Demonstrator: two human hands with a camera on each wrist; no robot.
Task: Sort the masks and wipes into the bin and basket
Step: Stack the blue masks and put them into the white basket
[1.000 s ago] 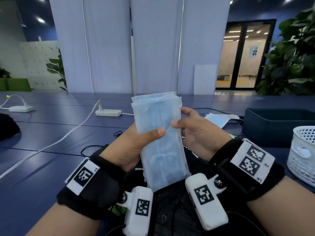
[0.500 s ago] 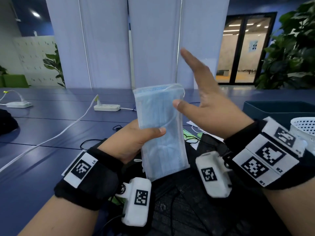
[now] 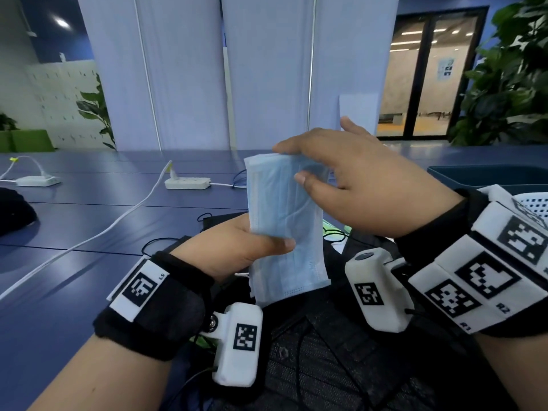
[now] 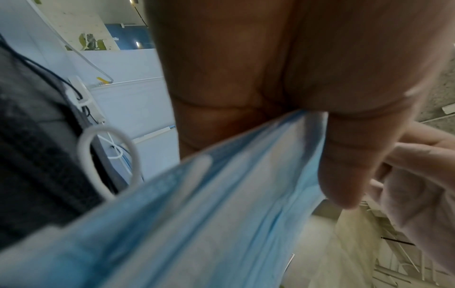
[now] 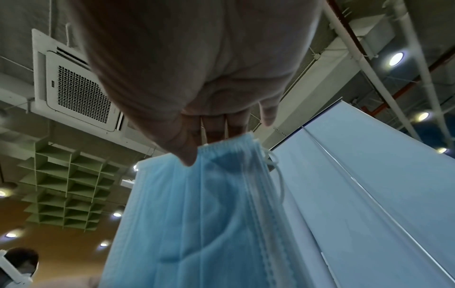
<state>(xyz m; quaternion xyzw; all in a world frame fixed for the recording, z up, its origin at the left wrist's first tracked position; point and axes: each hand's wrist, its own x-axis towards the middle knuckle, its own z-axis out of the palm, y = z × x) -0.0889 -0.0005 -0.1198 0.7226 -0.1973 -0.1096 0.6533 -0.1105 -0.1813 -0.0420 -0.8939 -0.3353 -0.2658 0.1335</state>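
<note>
A stack of light blue face masks stands upright in front of me, above the table. My left hand grips its lower half, thumb across the front and fingers hidden behind. My right hand pinches the top edge, thumb on the front face and fingers over the top. The left wrist view shows the masks under my thumb with a white ear loop hanging free. The right wrist view shows the thumb tip on the masks. A dark teal bin and a white perforated basket sit at the right, partly hidden by my right wrist.
Two white power strips and a white cable lie on the blue table. A black mesh item lies under my hands, with green packets behind the masks. A black object sits far left.
My right hand let go of the stack and lifted away open, then came back down and took hold of its top edge. My left hand kept its grip throughout.
</note>
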